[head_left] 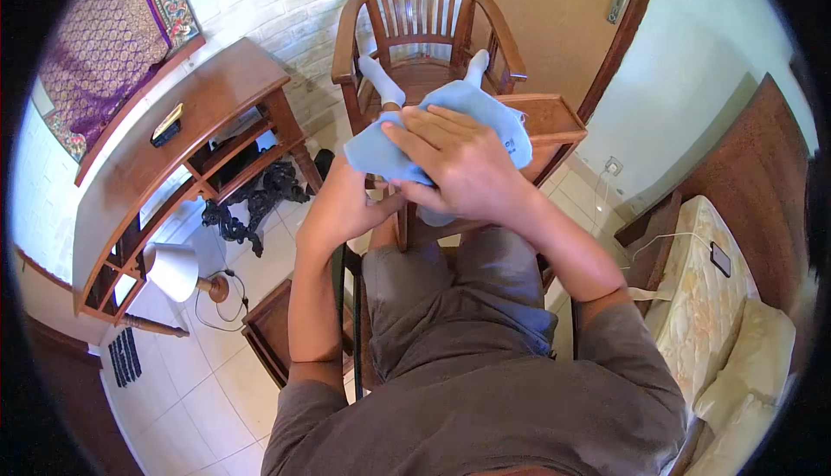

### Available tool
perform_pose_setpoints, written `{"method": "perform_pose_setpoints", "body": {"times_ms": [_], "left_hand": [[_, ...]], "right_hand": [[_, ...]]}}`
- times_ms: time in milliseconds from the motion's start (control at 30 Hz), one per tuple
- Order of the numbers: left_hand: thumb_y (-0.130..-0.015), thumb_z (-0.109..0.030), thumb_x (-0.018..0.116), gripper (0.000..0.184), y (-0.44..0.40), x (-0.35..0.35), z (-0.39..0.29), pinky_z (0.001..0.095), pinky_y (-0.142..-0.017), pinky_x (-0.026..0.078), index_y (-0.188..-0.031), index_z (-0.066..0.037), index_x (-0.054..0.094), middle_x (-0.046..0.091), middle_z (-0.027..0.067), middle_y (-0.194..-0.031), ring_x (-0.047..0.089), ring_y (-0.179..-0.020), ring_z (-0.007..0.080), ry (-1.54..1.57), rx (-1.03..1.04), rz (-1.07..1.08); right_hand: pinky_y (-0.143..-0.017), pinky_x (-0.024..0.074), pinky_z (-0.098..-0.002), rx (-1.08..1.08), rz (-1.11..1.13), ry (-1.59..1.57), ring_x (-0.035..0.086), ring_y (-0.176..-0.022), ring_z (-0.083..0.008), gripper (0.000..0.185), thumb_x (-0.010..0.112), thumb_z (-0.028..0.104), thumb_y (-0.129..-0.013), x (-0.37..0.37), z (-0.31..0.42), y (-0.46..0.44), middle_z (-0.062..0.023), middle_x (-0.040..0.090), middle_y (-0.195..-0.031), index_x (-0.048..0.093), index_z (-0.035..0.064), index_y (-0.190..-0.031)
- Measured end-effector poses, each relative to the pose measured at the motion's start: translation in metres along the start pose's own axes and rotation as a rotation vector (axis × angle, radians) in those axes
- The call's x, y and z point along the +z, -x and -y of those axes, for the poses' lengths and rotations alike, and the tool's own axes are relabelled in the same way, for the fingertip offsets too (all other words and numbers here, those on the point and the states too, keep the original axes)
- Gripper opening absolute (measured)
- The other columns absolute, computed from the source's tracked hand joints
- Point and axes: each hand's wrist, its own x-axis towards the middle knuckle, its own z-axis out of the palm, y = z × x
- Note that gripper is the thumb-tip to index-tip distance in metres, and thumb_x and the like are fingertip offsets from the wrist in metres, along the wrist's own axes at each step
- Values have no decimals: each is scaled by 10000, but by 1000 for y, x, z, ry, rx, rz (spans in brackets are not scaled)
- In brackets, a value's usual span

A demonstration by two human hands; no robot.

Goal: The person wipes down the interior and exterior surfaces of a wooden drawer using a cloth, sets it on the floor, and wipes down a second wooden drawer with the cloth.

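Observation:
A light blue cloth [478,106] is held up in front of me, above my lap. My left hand [340,203] is at the cloth's lower left side, partly behind it, with its thumb showing below and its other fingers hidden. My right hand [454,160] lies over the front of the cloth, its fingers pressed onto it and pointing left. Small dark marks show on the cloth's right part. Beyond the cloth, my feet in light socks [383,82] rest on a wooden chair [428,41].
A curved wooden desk [199,104] is at the left, with a white lamp [173,270] and black bags [251,203] on the floor near it. Small wooden tables flank my seat. A phone [720,260] lies on the mattress [701,303] at the right.

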Motion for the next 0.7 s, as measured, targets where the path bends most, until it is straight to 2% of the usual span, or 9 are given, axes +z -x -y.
{"method": "perform_pose_setpoints", "body": {"times_ms": [100, 133, 233, 333, 433, 467, 567, 600, 700], "left_hand": [[-736, -63, 926, 772, -8, 2, -4, 396, -844, 634, -1420, -13, 571, 687, 145, -1250, 695, -1097, 265, 82, -81, 32], [-738, -66, 929, 783, -9, 2, -6, 397, -837, 642, -1431, -16, 567, 685, 147, -1254, 694, -1098, 263, 79, -81, 15], [-743, -76, 937, 818, -5, 6, -10, 403, -831, 661, -1465, -27, 555, 675, 153, -1274, 691, -1102, 257, 52, -66, -17], [-744, -93, 945, 856, 0, 4, -7, 407, -850, 670, -1498, -44, 542, 659, 154, -1307, 689, -1110, 256, -6, -23, 7], [-744, -107, 951, 881, 0, -2, -14, 402, -853, 672, -1518, -55, 533, 648, 150, -1318, 689, -1109, 262, 6, -43, 41], [-744, -108, 951, 879, -1, -4, -17, 398, -849, 671, -1516, -56, 535, 648, 148, -1311, 691, -1104, 266, 19, -64, 46], [-745, -123, 942, 831, -2, 0, -19, 401, -838, 657, -1466, -22, 543, 647, 161, -1265, 689, -1088, 306, 59, -71, 17], [-745, -130, 938, 809, -3, 2, -19, 404, -834, 650, -1442, -5, 547, 647, 168, -1247, 687, -1083, 324, 72, -64, 2], [-748, -123, 935, 819, -4, 1, -23, 391, -820, 646, -1454, -7, 536, 650, 162, -1236, 693, -1082, 311, 76, -106, 35]], "right_hand": [[-979, 597, -437, -38, 15, 173, 742, -1106, -312, 537, 823, 410, -810, -8, -24, 16, -204, 751, -1153, 747, -18, -1125], [-929, 623, -437, -52, -37, 224, 748, -1055, -314, 473, 819, 403, -815, -12, -33, 24, -181, 763, -1043, 765, -11, -1037], [-950, 620, -456, -214, -166, 260, 736, -1043, -315, 435, 811, 347, -819, -19, -52, 53, -152, 751, -1011, 769, -14, -1057], [-956, 615, -483, -317, -159, 306, 726, -1036, -322, 346, 771, 232, -851, -32, -49, 81, -153, 733, -1065, 778, -2, -1106], [-978, 602, -506, -154, -216, 299, 721, -1073, -326, 323, 727, 153, -862, -34, -62, 122, -176, 721, -1134, 781, 19, -1151], [-1022, 559, -555, -21, -244, 300, 712, -1090, -359, 316, 693, 106, -870, -34, -68, 136, -198, 718, -1162, 781, 25, -1163], [-1057, 509, -587, 260, -277, 335, 701, -1103, -390, 311, 695, 127, -904, -52, -65, 125, -209, 716, -1179, 775, 6, -1179], [-1076, 483, -563, 340, -299, 278, 699, -1104, -432, 296, 673, 143, -966, -53, -62, 118, -243, 731, -1155, 757, -24, -1197], [-1066, 495, -521, 598, -260, 83, 699, -1099, -466, 293, 660, 174, -1010, -57, -44, 87, -271, 747, -1095, 749, -47, -1180]]}}
